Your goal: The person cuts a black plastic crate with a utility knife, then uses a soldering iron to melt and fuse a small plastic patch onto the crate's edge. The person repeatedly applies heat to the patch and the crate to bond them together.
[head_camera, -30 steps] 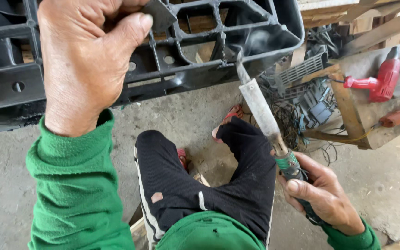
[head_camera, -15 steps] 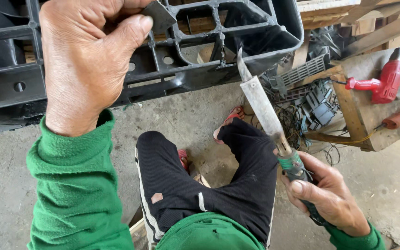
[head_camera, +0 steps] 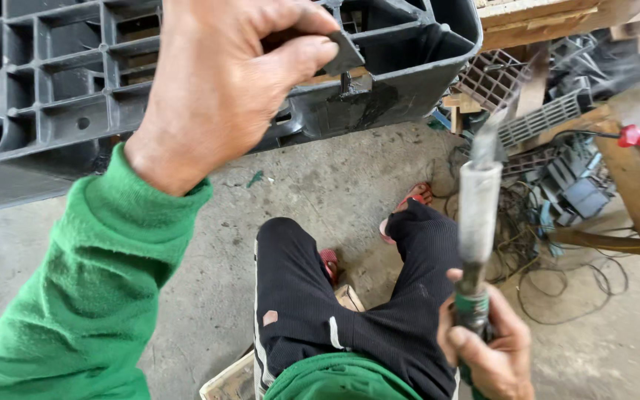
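Grey moulded-plastic pallet [head_camera: 53,81], head view: the left hand [head_camera: 224,81] pinches a small dark flat plastic piece [head_camera: 344,50] between thumb and fingers [head_camera: 309,55] against the pallet's lower edge. The right hand [head_camera: 487,348] is clamped on the green-handled heating iron with a pale metal barrel [head_camera: 477,222], long axis upright, tip below and right of the piece; the left hand is nearer it. Concrete floor [head_camera: 320,192] below.

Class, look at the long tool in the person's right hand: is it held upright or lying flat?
Upright. The tool rises from the right hand, its flat tip uppermost, near the grey plastic pallet.
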